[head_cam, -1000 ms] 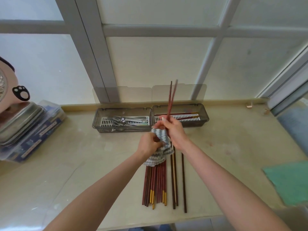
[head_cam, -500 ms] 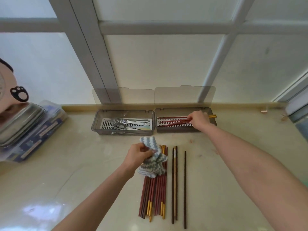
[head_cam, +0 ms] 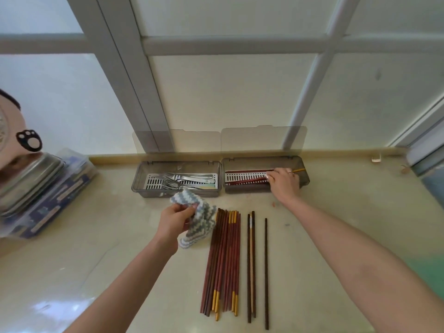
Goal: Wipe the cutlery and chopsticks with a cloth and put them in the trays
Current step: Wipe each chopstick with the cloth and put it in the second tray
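Your tabletop [head_cam: 336, 236] is glossy polished stone. At its far edge, the fork tray [head_cam: 138, 181] and chopstick tray [head_cam: 305, 181] are smoky clear plastic. The forks [head_cam: 182, 177] gleam metal; the chopsticks [head_cam: 223, 260] look smooth lacquered wood; your cloth [head_cam: 199, 219] is soft, ribbed.

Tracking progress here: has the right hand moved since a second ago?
Yes. The right hand went forward and rightward, from in front of the right tray into it, holding chopsticks.

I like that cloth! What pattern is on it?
Grey and white zigzag stripes on the cloth, clearest in the head view.
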A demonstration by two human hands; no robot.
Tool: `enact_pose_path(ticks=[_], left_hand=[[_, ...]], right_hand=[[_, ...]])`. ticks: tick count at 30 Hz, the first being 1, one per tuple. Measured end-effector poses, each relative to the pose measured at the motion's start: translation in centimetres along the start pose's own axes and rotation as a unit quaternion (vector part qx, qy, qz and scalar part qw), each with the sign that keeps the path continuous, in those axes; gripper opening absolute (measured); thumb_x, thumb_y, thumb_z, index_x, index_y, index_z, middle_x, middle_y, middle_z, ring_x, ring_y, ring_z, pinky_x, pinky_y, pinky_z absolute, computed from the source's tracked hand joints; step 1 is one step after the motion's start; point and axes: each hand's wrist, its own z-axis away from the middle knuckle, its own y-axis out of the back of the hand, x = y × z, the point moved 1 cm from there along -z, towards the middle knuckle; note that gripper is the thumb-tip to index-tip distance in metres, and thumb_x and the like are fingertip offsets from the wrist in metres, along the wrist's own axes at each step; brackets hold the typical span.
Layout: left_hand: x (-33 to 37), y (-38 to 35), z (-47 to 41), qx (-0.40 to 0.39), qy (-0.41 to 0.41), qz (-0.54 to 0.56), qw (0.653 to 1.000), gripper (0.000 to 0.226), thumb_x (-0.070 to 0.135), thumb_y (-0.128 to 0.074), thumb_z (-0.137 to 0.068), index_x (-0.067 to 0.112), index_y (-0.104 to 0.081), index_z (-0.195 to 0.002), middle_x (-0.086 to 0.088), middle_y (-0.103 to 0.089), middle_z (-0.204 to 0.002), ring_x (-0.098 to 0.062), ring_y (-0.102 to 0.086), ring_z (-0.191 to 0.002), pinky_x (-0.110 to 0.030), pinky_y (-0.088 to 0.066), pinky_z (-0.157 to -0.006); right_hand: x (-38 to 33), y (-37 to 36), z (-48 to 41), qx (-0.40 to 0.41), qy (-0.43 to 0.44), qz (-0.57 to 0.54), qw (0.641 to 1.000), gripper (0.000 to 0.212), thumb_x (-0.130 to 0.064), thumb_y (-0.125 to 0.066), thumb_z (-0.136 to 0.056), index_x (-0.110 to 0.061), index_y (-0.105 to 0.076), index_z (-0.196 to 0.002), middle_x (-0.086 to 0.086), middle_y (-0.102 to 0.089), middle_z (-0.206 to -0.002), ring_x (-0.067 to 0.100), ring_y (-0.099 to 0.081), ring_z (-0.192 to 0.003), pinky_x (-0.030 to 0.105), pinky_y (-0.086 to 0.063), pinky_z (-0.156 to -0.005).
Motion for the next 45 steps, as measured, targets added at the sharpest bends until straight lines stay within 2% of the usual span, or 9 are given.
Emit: enact_pose_path(ticks=[4, 7, 12, 17, 24, 29, 33, 40, 45], left_hand=[[0.1, -0.5, 0.5, -0.025, -0.003, -0.004, 1.000, 0.007, 0.006, -0.056, -0.090, 0.002, -0.061, -0.093, -0.010, -0.066, -0.083, -0.019, -0.063, -0.072, -0.022, -0.053, -0.058], [0.2, -0.6, 0.9, -0.031, -0.007, -0.002, 0.999, 0.006, 0.007, -0.056, -0.090, 0.005, -0.061, -0.087, -0.008, -0.067, -0.080, -0.017, -0.064, -0.069, -0.020, -0.053, -0.055], [0.3, -0.5, 1.3, -0.031, -0.009, -0.003, 0.999, 0.006, 0.007, -0.056, -0.090, 0.005, -0.062, -0.088, -0.010, -0.068, -0.082, -0.019, -0.065, -0.072, -0.020, -0.053, -0.056], [0.3, -0.1, 1.3, -0.020, -0.009, 0.007, 1.000, 0.007, 0.007, -0.056, -0.090, 0.003, -0.062, -0.092, -0.010, -0.068, -0.085, -0.020, -0.065, -0.074, -0.021, -0.053, -0.058], [0.1, 0.1, 1.3, -0.015, -0.015, 0.015, 1.000, 0.007, 0.007, -0.055, -0.091, 0.004, -0.061, -0.090, -0.009, -0.067, -0.084, -0.018, -0.064, -0.073, -0.020, -0.053, -0.055], [-0.6, 1.0, 1.0, 0.017, -0.009, 0.034, 0.999, 0.012, 0.011, -0.052, -0.093, 0.004, -0.060, -0.098, -0.008, -0.066, -0.086, -0.018, -0.062, -0.076, -0.026, -0.051, -0.064], [-0.9, 1.7, 0.8, 0.080, -0.004, 0.075, 0.994, 0.013, 0.015, -0.048, -0.096, 0.006, -0.057, -0.099, -0.006, -0.062, -0.082, -0.019, -0.058, -0.076, -0.026, -0.047, -0.063], [-1.0, 1.1, 1.0, 0.053, 0.008, 0.056, 0.997, 0.021, 0.017, -0.048, -0.096, 0.003, -0.058, -0.108, -0.007, -0.062, -0.088, -0.017, -0.058, -0.077, -0.026, -0.046, -0.060], [-1.2, 0.8, 1.3, 0.041, 0.009, 0.049, 0.998, 0.018, 0.015, -0.048, -0.096, 0.003, -0.058, -0.107, -0.005, -0.062, -0.086, -0.015, -0.058, -0.076, -0.025, -0.046, -0.061]], right_hand=[[-0.4, -0.6, 0.2, -0.101, 0.020, 0.016, 0.995, 0.047, -0.046, -0.027, -0.101, -0.026, -0.046, -0.138, 0.005, -0.036, -0.150, 0.026, -0.025, -0.141, 0.045, -0.019, -0.114], [-0.6, 0.2, -0.6, -0.127, 0.032, -0.024, 0.991, 0.043, -0.035, -0.032, -0.102, -0.016, -0.048, -0.137, 0.011, -0.044, -0.143, 0.029, -0.035, -0.135, 0.041, -0.025, -0.112], [-0.4, 0.7, -1.4, 0.001, -0.072, -0.134, 0.988, 0.035, -0.001, -0.052, -0.091, -0.012, -0.063, -0.122, 0.013, -0.057, -0.120, 0.028, -0.052, -0.112, 0.038, -0.044, -0.098], [-1.1, 0.6, -1.8, 0.061, -0.056, -0.112, 0.990, 0.024, -0.006, -0.054, -0.092, -0.012, -0.069, -0.109, 0.011, -0.062, -0.110, 0.026, -0.056, -0.103, 0.037, -0.049, -0.089], [-2.1, -0.2, -2.4, -0.066, 0.030, -0.042, 0.996, 0.035, -0.016, -0.051, -0.096, -0.024, -0.057, -0.129, 0.002, -0.042, -0.146, 0.024, -0.043, -0.130, 0.042, -0.039, -0.103], [-4.0, 0.5, 1.6, 0.080, 0.046, -0.183, 0.979, 0.025, -0.008, -0.051, -0.093, -0.016, -0.062, -0.114, -0.001, -0.059, -0.112, 0.010, -0.055, -0.095, 0.020, -0.045, -0.076], [-7.0, -2.0, 8.5, -0.043, 0.114, -0.213, 0.969, 0.019, -0.013, -0.052, -0.093, -0.022, -0.066, -0.100, -0.012, -0.061, -0.093, 0.001, -0.053, -0.076, 0.021, -0.045, -0.070], [-8.3, -5.3, 11.5, -0.108, -0.021, -0.166, 0.980, 0.046, -0.036, -0.065, -0.086, -0.017, -0.049, -0.126, 0.004, -0.049, -0.119, 0.019, -0.056, -0.099, 0.026, -0.047, -0.074], [-9.9, -4.9, 11.6, -0.096, -0.069, -0.082, 0.990, 0.030, -0.027, -0.056, -0.091, -0.010, -0.054, -0.116, 0.008, -0.057, -0.114, 0.025, -0.061, -0.095, 0.028, -0.041, -0.069]])
